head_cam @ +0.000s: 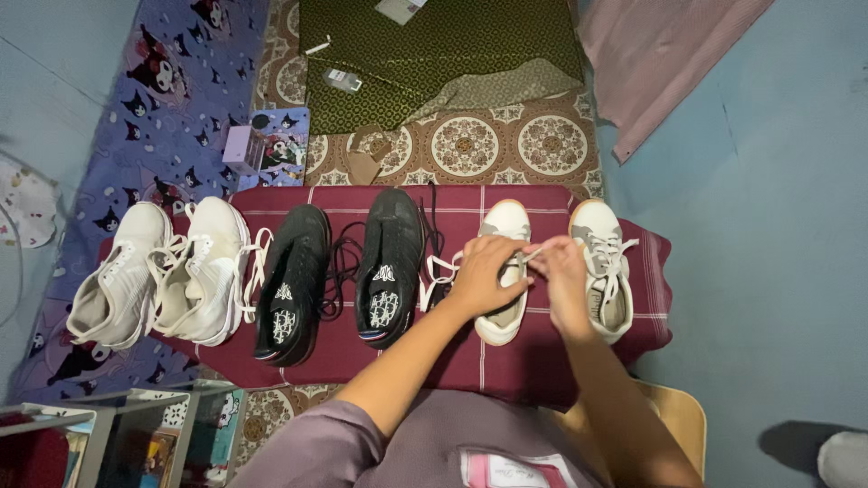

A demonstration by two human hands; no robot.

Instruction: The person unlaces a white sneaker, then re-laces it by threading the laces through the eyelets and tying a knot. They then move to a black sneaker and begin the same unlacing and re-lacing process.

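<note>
A single head-worn camera looks steeply down from above at close range, over the person's lap and forearms, onto a row of shoes [362, 271] on a dark red cloth [651, 298] spread over the floor [778, 226].

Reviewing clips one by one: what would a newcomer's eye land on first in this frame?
Six shoes in a row on a maroon cloth: white sneakers at left, black shoes in the middle, a cream pair at right. Both hands meet over the cream pair's left shoe, the left hand and right hand pinching its white lace. Behind lies a patterned floor mat.
</note>
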